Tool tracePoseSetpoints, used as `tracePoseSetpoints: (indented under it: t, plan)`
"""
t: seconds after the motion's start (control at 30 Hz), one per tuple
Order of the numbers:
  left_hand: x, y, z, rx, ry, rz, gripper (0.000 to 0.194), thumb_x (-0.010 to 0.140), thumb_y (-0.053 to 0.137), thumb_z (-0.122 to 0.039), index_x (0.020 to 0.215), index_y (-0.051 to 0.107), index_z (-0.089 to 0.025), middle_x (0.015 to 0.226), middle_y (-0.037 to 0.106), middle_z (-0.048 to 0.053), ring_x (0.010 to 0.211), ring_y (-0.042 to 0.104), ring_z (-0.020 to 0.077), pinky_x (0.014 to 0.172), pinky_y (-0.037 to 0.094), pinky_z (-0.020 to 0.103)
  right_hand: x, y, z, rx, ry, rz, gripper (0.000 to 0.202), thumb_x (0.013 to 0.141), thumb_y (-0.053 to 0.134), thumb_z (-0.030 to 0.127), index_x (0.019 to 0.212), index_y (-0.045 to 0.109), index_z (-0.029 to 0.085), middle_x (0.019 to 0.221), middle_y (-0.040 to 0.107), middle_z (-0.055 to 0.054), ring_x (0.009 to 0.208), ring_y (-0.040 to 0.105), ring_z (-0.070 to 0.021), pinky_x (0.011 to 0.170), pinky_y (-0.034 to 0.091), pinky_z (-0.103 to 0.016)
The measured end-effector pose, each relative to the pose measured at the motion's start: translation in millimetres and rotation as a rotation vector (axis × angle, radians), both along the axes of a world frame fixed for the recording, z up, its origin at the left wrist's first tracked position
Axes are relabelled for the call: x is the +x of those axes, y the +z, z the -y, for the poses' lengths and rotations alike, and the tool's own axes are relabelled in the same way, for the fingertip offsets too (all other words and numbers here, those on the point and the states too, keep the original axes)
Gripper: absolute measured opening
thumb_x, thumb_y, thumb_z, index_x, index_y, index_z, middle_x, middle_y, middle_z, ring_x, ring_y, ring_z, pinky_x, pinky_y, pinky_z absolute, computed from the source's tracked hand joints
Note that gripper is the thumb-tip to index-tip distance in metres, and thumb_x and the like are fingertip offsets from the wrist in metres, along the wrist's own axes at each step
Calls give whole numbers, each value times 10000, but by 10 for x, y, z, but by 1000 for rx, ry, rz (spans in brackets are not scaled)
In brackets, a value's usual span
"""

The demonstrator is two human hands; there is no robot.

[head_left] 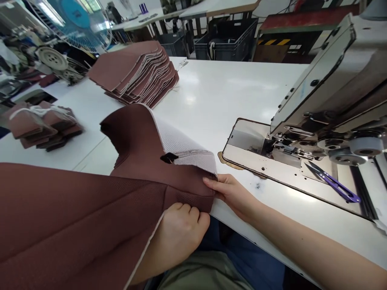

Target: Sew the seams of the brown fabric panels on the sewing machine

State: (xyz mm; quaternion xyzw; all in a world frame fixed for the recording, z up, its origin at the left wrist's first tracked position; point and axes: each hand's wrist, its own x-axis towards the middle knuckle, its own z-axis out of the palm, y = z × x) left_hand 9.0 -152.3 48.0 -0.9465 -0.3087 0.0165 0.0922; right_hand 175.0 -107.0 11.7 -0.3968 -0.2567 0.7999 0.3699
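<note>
A large maroon fabric cover (136,161) with a pale mesh backing spreads across the left and middle of the view. A small black tab (169,158) shows on it. My left hand (184,225) is closed on the cover's near edge, fingers curled under the fold. Just right of it, my right hand (225,189) pinches the cover's right end, thumb on top and fingers underneath. Both hands are at the table's front edge. A sewing machine (326,100) stands to the right, apart from the cover, and purple thread snips (335,183) lie on its bed.
A stack of maroon fabric panels (142,72) sits on the white table (242,88) behind the cover. Bundled maroon pieces (42,125) tied with white strips lie at left. A blue fan (75,16) and dark crates (226,42) are farther back.
</note>
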Motion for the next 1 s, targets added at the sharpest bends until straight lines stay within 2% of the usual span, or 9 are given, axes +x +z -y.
tracePoseSetpoints:
  t: [0.2, 0.4, 0.53, 0.63, 0.7, 0.77, 0.83, 0.9, 1.0]
  plan:
    - [-15, 11, -1, -87, 3, -46, 160, 799, 472, -54, 724, 458, -194, 570, 510, 0, 543, 525, 175, 537, 366, 293, -9, -8, 2, 16, 9, 22, 465, 522, 829, 590, 627, 687, 160, 678, 658, -17, 681, 552, -154, 716, 430, -317]
    - [9, 3, 4, -52, -16, -34, 185, 753, 496, -53, 675, 427, -206, 535, 489, -15, 477, 493, 169, 496, 343, 297, -1, -18, -9, -20, 0, 33, 476, 501, 835, 589, 641, 690, 158, 675, 655, -10, 696, 555, -151, 723, 432, -309]
    - [-25, 147, -102, -75, -74, -11, 195, 714, 540, -70, 640, 424, -209, 531, 506, -17, 456, 483, 171, 479, 313, 304, 15, -39, -44, -38, -12, -11, 471, 520, 840, 560, 691, 680, 151, 692, 666, -10, 696, 578, -137, 706, 457, -277]
    - [42, 423, -473, -133, -200, -84, 139, 750, 557, -93, 680, 494, -196, 558, 544, -8, 493, 508, 168, 490, 275, 294, 60, -29, -130, -71, 105, -47, 382, 634, 795, 492, 717, 631, 157, 618, 649, -9, 537, 558, -114, 567, 460, -254]
    - [171, 596, -875, -169, -213, -201, 95, 781, 565, -110, 727, 552, -187, 602, 579, 5, 577, 555, 176, 527, 282, 287, 117, 4, -208, -90, 207, 9, 301, 745, 713, 431, 695, 582, 165, 528, 607, -1, 415, 488, -93, 466, 412, -228]
    - [336, 654, -1324, -213, -209, -274, 158, 851, 572, -228, 700, 583, -182, 653, 601, 16, 687, 587, 180, 611, 328, 276, 201, 45, -273, -94, 199, 99, 297, 859, 578, 408, 679, 538, 174, 478, 563, 11, 366, 432, -77, 426, 375, -206]
    - [486, 546, -1727, -299, -303, -254, 221, 872, 581, -315, 702, 611, -177, 722, 634, 24, 755, 593, 183, 681, 351, 270, 310, 73, -292, -73, 81, 196, 346, 945, 405, 427, 729, 522, 184, 489, 546, 18, 376, 433, -84, 442, 392, -209]
    - [594, 294, -2017, -454, -334, -144, 199, 871, 582, -307, 736, 632, -170, 779, 657, 26, 743, 587, 166, 667, 355, 252, 420, 70, -237, 36, -44, 380, 375, 974, 280, 434, 832, 527, 191, 558, 572, 8, 432, 490, -115, 497, 446, -250]
    - [711, -153, -2201, -590, -147, 155, 230, 862, 588, -323, 704, 609, -157, 695, 623, 2, 668, 558, 144, 607, 350, 235, 498, 13, -40, 559, -166, 955, 201, 927, 412, 326, 972, 551, 189, 826, 661, -72, 731, 626, -209, 686, 514, -370]
